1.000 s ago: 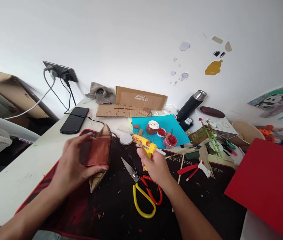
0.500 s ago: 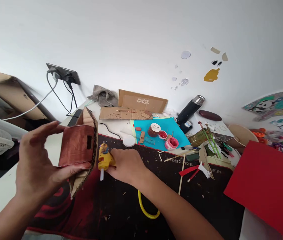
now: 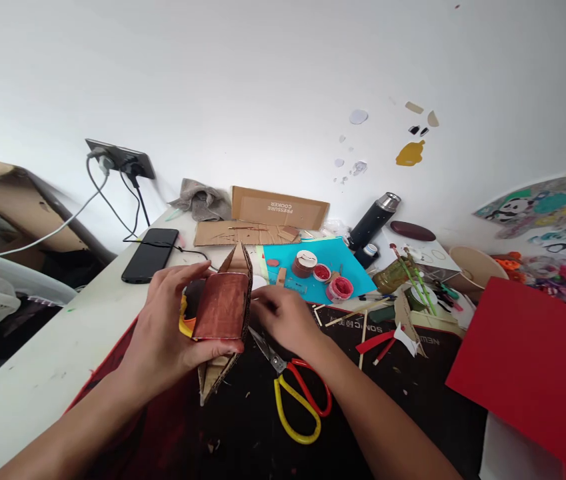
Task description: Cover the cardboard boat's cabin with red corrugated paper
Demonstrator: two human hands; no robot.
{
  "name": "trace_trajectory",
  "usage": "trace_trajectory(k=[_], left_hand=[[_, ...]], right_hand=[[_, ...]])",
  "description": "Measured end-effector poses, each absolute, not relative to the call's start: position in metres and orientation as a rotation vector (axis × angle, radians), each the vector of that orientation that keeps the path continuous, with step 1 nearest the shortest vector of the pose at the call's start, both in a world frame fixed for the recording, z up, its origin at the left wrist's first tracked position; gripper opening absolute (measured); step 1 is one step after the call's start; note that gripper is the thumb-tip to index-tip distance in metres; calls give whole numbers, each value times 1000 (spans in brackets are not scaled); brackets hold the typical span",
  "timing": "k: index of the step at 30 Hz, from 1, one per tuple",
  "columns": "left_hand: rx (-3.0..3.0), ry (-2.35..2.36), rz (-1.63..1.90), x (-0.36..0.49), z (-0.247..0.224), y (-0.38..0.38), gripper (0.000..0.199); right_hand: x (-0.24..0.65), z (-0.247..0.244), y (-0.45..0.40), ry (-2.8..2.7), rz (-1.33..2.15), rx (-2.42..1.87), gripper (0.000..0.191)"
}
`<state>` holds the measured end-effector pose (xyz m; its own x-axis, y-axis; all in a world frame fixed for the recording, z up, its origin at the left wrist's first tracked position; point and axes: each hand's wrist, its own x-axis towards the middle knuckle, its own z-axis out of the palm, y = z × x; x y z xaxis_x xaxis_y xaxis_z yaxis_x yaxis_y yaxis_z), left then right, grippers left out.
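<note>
My left hand (image 3: pixel 163 333) is wrapped round a small cardboard structure (image 3: pixel 223 307), its fingers behind and its thumb along the lower edge. One face of the structure is painted reddish brown, and bare corrugated edges show on its right side. My right hand (image 3: pixel 283 317) is close to that right side, fingers curled, its fingertips partly hidden by the cardboard. Whether it holds anything cannot be made out. Scissors (image 3: pixel 283 370) with red and yellow handles lie below my right hand on the dark mat. Part of a yellow object (image 3: pixel 186 323) shows behind the structure, beside my left hand.
A black phone (image 3: pixel 150 255) lies at the left. Paint jars (image 3: pixel 305 263) stand on a blue sheet (image 3: pixel 275 255). Behind are cardboard pieces (image 3: pixel 247 233) and a dark flask (image 3: pixel 373 221). A large red sheet (image 3: pixel 527 373) is at the right.
The cardboard structure has moved right with my left hand, relative to the mat. My right hand has let go of the yellow glue gun and come near the structure. The scissors and phone are now uncovered.
</note>
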<state>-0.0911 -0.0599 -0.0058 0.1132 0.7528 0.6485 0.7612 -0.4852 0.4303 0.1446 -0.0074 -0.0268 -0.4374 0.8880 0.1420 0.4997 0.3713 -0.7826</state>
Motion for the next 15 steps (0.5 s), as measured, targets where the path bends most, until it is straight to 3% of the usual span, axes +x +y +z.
trace_trajectory(k=[6, 15], left_hand=[[-2579, -1398, -1205, -60, -22, -42, 102], [-2651, -1259, -1068, -24, -34, -28, 94]], right_hand=[[202, -25, -16, -1551, 938, -1254, 35], [205, -41, -18, -1640, 1007, -1256, 33]])
